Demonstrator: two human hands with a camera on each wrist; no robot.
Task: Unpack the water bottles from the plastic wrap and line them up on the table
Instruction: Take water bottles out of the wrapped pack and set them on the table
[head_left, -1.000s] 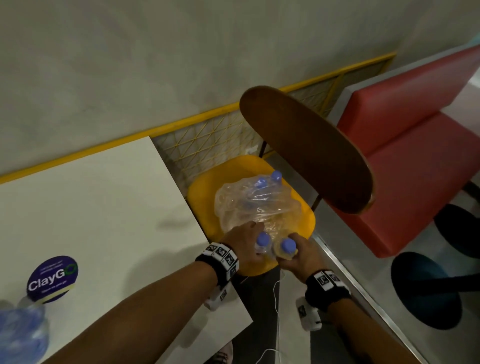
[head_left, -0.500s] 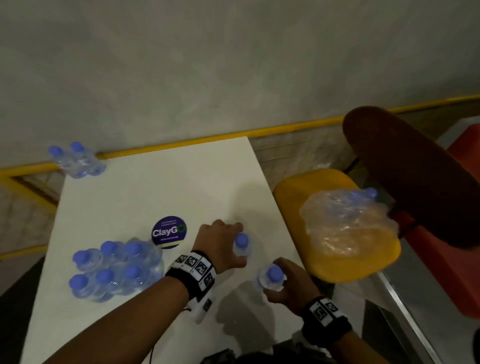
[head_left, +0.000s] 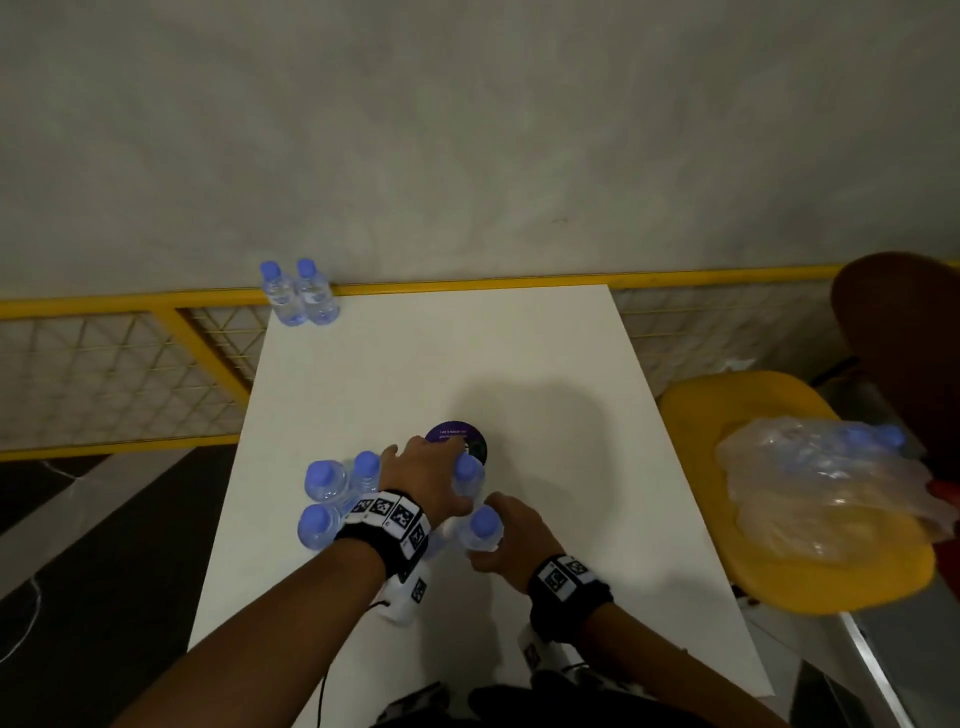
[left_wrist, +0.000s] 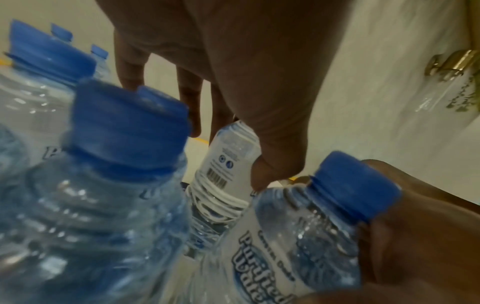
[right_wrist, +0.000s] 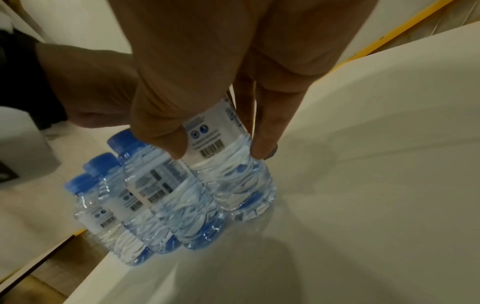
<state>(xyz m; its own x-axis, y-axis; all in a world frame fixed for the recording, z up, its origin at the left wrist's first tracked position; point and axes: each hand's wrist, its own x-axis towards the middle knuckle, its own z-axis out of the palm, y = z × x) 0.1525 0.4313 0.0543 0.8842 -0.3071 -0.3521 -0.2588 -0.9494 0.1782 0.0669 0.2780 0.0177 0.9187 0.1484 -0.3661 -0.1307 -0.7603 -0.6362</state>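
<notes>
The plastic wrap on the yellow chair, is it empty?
No. The plastic wrap still has a blue cap poking out, so one bottle remains inside.

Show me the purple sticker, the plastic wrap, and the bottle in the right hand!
purple sticker (head_left: 453, 432): head view, its top part.
plastic wrap (head_left: 810, 499): head view, its crumpled middle.
bottle in the right hand (head_left: 485, 521): head view, its blue cap.

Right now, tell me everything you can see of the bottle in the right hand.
The bottle in the right hand is a small clear plastic water bottle with a blue screw cap, ribbed walls and a white label bearing a barcode. It looks full and sealed. The right hand grips it around the upper body, thumb on one side and fingers on the other. It is roughly upright over the white table, beside the grouped bottles.
</notes>
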